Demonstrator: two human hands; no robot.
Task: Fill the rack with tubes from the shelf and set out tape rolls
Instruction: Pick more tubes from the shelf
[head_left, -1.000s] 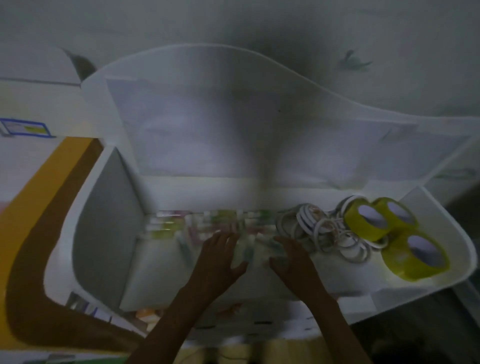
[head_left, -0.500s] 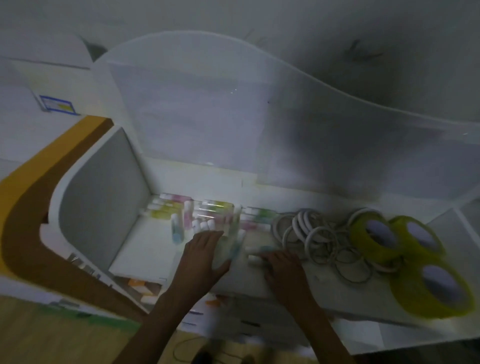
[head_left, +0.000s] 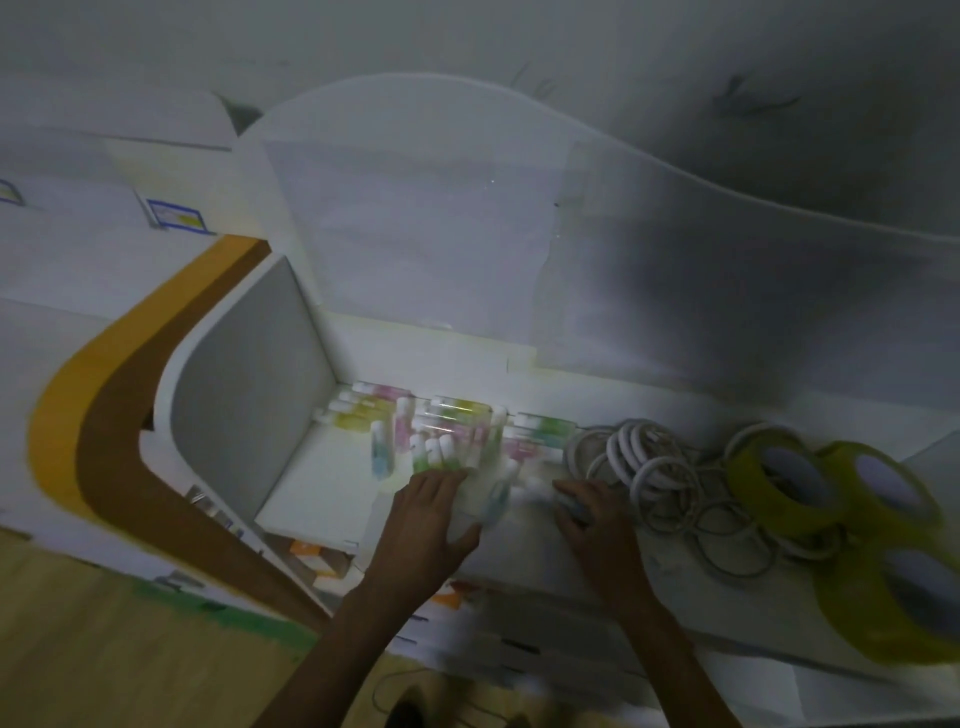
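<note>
L hand (head_left: 431, 512) flat, fingers spread loose over the tubes (head_left: 457, 431) mid-shelf (head_left: 317, 493), gripping nothing. R hand (head_left: 592, 512) curled round one tube, mostly hidden. Pic's dim & blurry. Most tubes lie along the back edge, some point front-to-back. Tape rolls (head_left: 810, 483) at right end, partly cut off.

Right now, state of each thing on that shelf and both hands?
tubes: lying loose in a heap on the shelf
left hand: fingers spread, resting on the clear rack
right hand: fingers curled, seemingly round a tube; blurred
white tape rolls: piled, untouched
yellow tape rolls: lying flat, untouched
</note>
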